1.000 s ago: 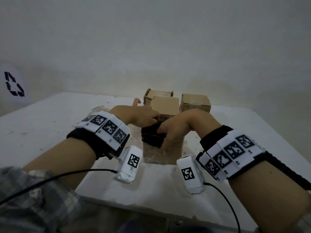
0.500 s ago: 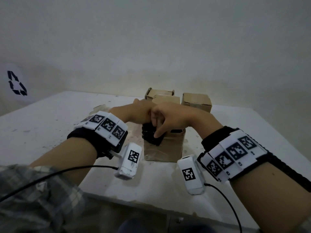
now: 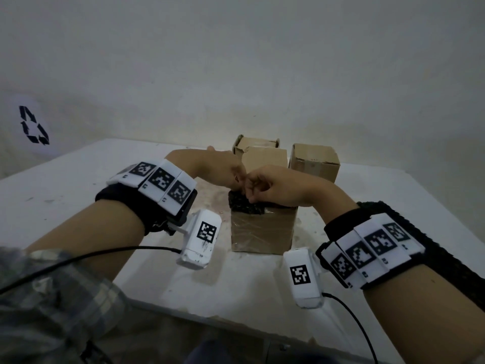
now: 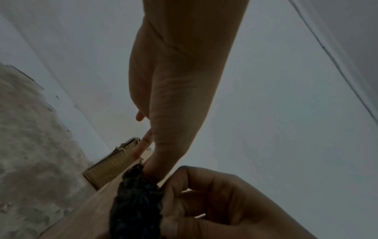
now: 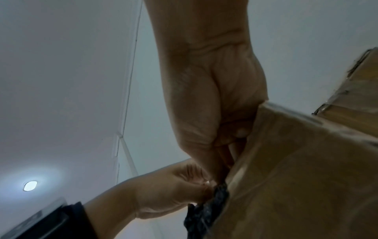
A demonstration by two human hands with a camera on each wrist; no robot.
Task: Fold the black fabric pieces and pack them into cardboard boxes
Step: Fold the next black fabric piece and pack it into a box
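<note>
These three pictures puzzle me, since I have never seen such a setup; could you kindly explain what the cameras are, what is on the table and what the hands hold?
No machine here: a person wears a camera on the head and one on each wrist, on bands with black-and-white markers. The head view looks down at both hands; each wrist view looks along its own hand. On the white table stands an open cardboard box, with three more boxes behind it. The left hand and the right hand meet above the near box and both pinch the black fabric, which bulges over the box's left top edge, only partly inside. How it is folded cannot be seen.
</note>
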